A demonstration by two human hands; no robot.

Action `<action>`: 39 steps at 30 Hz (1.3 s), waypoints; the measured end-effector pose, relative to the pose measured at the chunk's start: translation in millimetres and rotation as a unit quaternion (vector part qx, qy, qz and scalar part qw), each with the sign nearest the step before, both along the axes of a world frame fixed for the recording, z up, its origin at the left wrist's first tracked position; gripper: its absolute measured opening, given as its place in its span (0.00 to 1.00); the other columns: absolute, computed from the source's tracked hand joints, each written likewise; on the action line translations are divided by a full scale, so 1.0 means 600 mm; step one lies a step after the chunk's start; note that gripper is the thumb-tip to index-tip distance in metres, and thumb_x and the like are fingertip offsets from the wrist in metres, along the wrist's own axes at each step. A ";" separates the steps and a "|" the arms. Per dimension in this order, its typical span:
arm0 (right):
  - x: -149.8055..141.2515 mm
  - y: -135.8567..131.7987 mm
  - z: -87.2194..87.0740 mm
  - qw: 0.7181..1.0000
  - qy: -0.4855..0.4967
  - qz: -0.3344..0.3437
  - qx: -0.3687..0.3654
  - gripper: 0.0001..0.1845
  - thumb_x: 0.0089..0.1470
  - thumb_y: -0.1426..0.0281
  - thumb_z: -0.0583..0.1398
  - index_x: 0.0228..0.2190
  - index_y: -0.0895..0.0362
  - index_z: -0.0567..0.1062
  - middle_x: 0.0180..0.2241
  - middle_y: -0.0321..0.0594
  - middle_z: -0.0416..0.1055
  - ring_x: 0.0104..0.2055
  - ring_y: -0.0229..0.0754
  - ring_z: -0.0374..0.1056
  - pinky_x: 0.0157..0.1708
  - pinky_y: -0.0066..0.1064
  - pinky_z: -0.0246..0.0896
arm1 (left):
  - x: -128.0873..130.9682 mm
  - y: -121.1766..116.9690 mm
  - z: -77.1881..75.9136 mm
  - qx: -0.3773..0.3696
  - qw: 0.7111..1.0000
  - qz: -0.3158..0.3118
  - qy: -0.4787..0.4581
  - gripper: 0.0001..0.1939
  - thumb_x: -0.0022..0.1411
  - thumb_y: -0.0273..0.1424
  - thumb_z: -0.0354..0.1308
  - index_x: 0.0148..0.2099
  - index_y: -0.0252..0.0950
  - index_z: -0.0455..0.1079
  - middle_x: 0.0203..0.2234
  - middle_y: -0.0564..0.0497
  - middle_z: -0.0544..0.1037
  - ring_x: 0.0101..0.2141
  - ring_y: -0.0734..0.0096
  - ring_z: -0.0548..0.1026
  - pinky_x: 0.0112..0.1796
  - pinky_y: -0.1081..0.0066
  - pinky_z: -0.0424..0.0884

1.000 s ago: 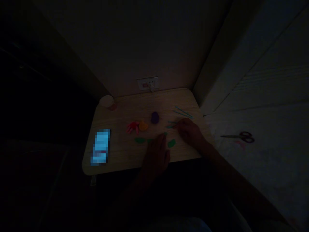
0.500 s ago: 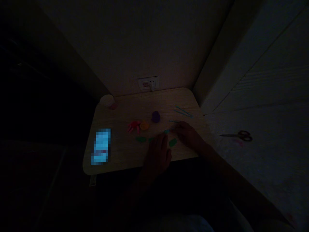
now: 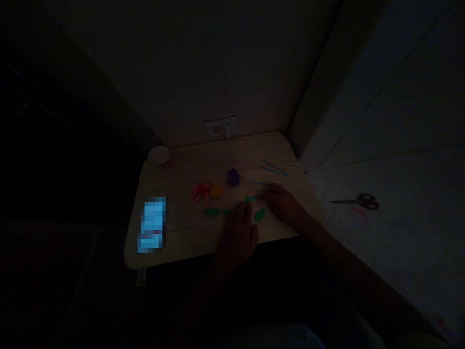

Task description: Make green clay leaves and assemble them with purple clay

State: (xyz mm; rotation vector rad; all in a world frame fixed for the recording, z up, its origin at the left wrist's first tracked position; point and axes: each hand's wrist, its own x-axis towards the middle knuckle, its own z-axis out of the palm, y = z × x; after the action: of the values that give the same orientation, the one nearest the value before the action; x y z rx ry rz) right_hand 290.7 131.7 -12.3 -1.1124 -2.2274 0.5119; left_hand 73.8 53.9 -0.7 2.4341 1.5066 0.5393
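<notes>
In dim light, my left hand [image 3: 238, 230] lies palm down on the small table, its fingers stretched forward and its thumb apart. Its fingertips touch or nearly touch a small green clay piece [image 3: 247, 198]. My right hand [image 3: 279, 199] is closed in a pinch round a thin blue tool [image 3: 254, 197], whose end meets that green piece. Another green leaf-shaped piece [image 3: 259, 214] lies between my hands. To the left of my left hand is a green piece [image 3: 211, 212]; one more [image 3: 226, 212] is partly hidden by that hand.
On the wooden table [image 3: 181, 237] are a purple clay lump [image 3: 233, 177], a yellow-orange lump [image 3: 216, 190], a pink-red clay figure [image 3: 200, 192], thin blue sticks [image 3: 273, 169], a lit phone [image 3: 152, 225] and a white round container [image 3: 159, 155]. Scissors [image 3: 358, 201] lie to the right, off the table.
The blue tool shows more clearly between my right hand and the green piece. Both hands stay nearly in place; the whole view has shifted slightly.
</notes>
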 end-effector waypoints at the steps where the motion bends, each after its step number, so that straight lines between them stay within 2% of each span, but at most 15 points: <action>1: -0.001 0.001 -0.001 1.000 -0.007 -0.003 0.003 0.16 0.63 0.79 0.55 0.43 0.56 0.81 0.40 0.47 0.71 0.41 0.48 0.69 0.44 0.40 0.69 | 0.000 0.000 0.000 0.000 1.000 0.000 0.004 0.30 0.71 0.30 0.52 0.72 0.31 0.54 0.64 0.33 0.64 0.62 0.46 0.66 0.62 0.48 0.67; 7: -0.002 0.006 0.000 0.999 0.046 0.005 -0.006 0.17 0.64 0.78 0.54 0.46 0.55 0.80 0.41 0.46 0.71 0.43 0.47 0.70 0.46 0.41 0.70 | 0.001 0.001 0.004 -0.007 1.000 0.000 0.000 0.31 0.71 0.30 0.52 0.72 0.29 0.53 0.65 0.33 0.64 0.63 0.46 0.64 0.63 0.48 0.66; 10: -0.003 0.004 -0.001 0.998 0.060 -0.007 -0.007 0.17 0.65 0.78 0.54 0.48 0.55 0.79 0.42 0.46 0.72 0.44 0.47 0.71 0.47 0.41 0.70 | 0.001 0.002 0.007 -0.011 1.000 0.010 -0.005 0.32 0.70 0.30 0.53 0.73 0.28 0.52 0.68 0.32 0.61 0.67 0.45 0.60 0.64 0.46 0.63; 16: -0.010 0.006 0.005 1.000 -0.020 -0.015 -0.009 0.16 0.63 0.79 0.54 0.44 0.57 0.80 0.41 0.49 0.72 0.42 0.48 0.71 0.45 0.40 0.70 | 0.001 0.005 0.010 -0.002 1.000 -0.016 0.008 0.31 0.70 0.28 0.52 0.72 0.27 0.53 0.71 0.34 0.57 0.72 0.45 0.51 0.68 0.45 0.57; 25: -0.004 0.009 0.024 0.999 -0.016 -0.033 -0.030 0.16 0.67 0.75 0.54 0.47 0.56 0.80 0.42 0.47 0.75 0.42 0.47 0.73 0.45 0.38 0.69 | 0.002 0.007 0.017 -0.002 1.000 0.002 0.002 0.31 0.70 0.31 0.54 0.72 0.33 0.55 0.67 0.35 0.63 0.66 0.44 0.61 0.65 0.43 0.61; 32: -0.009 0.016 0.032 0.989 -0.134 -0.055 0.023 0.14 0.66 0.71 0.57 0.45 0.55 0.83 0.38 0.46 0.75 0.37 0.46 0.72 0.37 0.34 0.66 | 0.001 0.007 0.017 0.004 1.000 -0.007 0.012 0.32 0.70 0.29 0.53 0.72 0.31 0.54 0.71 0.37 0.60 0.71 0.45 0.53 0.67 0.43 0.56; 39: -0.016 0.016 0.033 0.984 -0.164 -0.031 0.060 0.14 0.63 0.74 0.60 0.45 0.53 0.84 0.37 0.47 0.76 0.37 0.48 0.71 0.37 0.36 0.65 | 0.001 0.009 0.019 -0.003 1.000 -0.006 0.010 0.30 0.69 0.30 0.53 0.71 0.33 0.57 0.70 0.37 0.60 0.70 0.44 0.56 0.67 0.42 0.57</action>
State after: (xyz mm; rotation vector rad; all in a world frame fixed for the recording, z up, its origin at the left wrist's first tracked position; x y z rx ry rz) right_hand 281.2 141.1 7.6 -1.2719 -2.4550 0.1721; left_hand 74.4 59.1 10.7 2.4484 1.4990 0.5081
